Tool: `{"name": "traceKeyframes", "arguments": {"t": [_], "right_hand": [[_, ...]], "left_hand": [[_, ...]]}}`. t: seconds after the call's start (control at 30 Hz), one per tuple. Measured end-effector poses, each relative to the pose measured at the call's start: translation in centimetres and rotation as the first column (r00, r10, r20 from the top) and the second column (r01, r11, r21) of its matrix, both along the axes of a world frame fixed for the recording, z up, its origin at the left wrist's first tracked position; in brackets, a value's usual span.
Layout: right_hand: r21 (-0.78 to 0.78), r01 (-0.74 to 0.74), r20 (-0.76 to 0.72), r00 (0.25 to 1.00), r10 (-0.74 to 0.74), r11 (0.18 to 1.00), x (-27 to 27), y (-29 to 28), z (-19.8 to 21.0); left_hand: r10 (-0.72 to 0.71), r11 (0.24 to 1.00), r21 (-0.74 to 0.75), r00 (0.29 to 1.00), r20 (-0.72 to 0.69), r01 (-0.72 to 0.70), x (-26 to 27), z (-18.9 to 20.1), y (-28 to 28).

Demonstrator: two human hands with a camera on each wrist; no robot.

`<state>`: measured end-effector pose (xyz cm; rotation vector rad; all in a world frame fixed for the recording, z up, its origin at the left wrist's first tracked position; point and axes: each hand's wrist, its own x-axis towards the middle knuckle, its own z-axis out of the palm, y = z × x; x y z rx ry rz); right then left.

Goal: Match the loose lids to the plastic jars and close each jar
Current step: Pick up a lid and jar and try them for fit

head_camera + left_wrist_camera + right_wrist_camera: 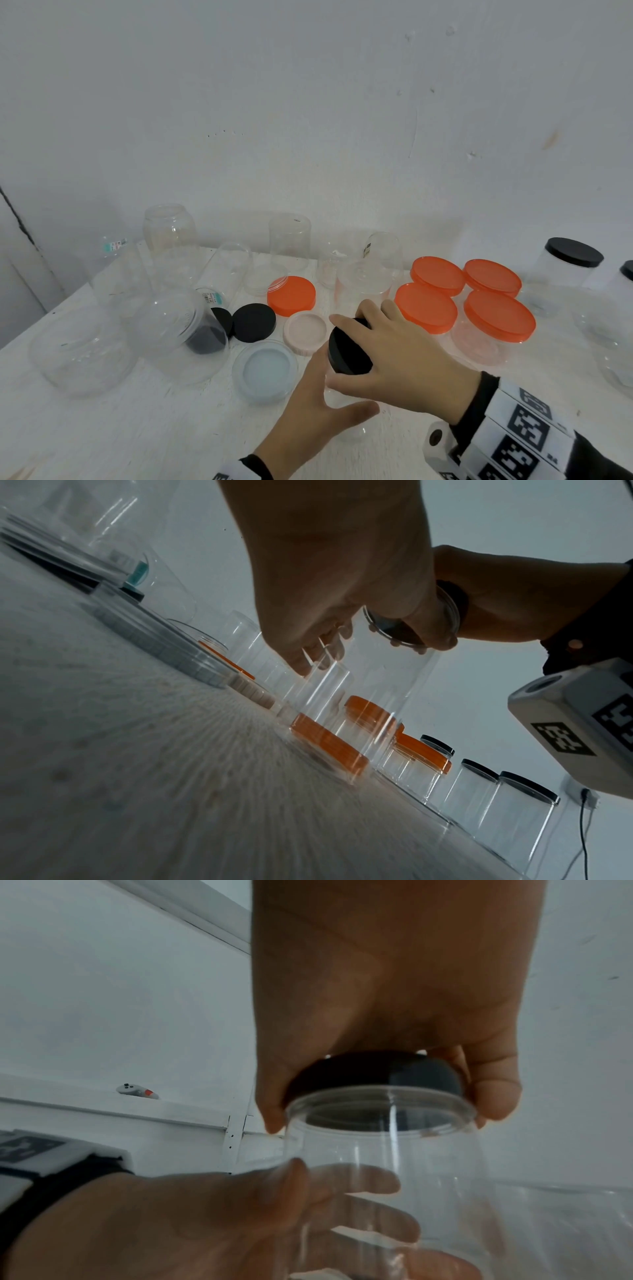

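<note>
From the head view, the right hand point(394, 356) curls its fingers and thumb over a black lid point(347, 349) sitting on top of a clear jar point(346, 401) near the front of the white table point(102, 428). The left hand point(308, 411) wraps round the jar's side just below, thumb stretched across the front. Left of them lie a pale blue lid point(264, 370), a pink lid point(306, 331), a loose black lid point(254, 322) and an orange lid point(292, 295); behind stand open clear jars, four orange-lidded jars point(498, 317) and, far right, a black-lidded jar point(565, 270).

From the left wrist, the left hand point(329, 569) fingers point(301, 664) are bent against the jar point(377, 696) wall, and the right hand point(514, 596) covers the black lid point(455, 601) at its mouth.

From the right wrist, the right hand point(394, 974) grips the black lid point(373, 1074) by its rim; the lid looks slightly tilted on the jar point(383, 1164), though the wide lens makes that uncertain. The left hand point(192, 1221) shows through the plastic, holding the jar.
</note>
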<state>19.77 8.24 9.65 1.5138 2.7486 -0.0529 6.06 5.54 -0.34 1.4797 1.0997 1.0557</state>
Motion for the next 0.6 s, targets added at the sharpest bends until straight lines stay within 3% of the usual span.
{"name": "traceKeyframes", "arguments": {"t": [0.2, 0.43, 0.6], "right_hand": [[0.000, 0.073, -0.052, 0.996, -0.073, 0.997, -0.29, -0.36, -0.41], [-0.113, -0.010, -0.106, 0.994, -0.002, 0.993, 0.42, 0.10, -0.05], [-0.102, -0.019, -0.152, 0.988, 0.004, 0.995, 0.62, 0.13, -0.59]], "left_hand": [[0.014, 1.000, 0.020, 1.000, 0.003, -0.014, 0.08, 0.11, -0.27], [0.018, 1.000, -0.009, 1.000, 0.009, -0.018, 0.11, -0.04, -0.17], [0.021, 1.000, -0.006, 1.000, 0.015, -0.021, 0.19, -0.10, -0.15]]}}
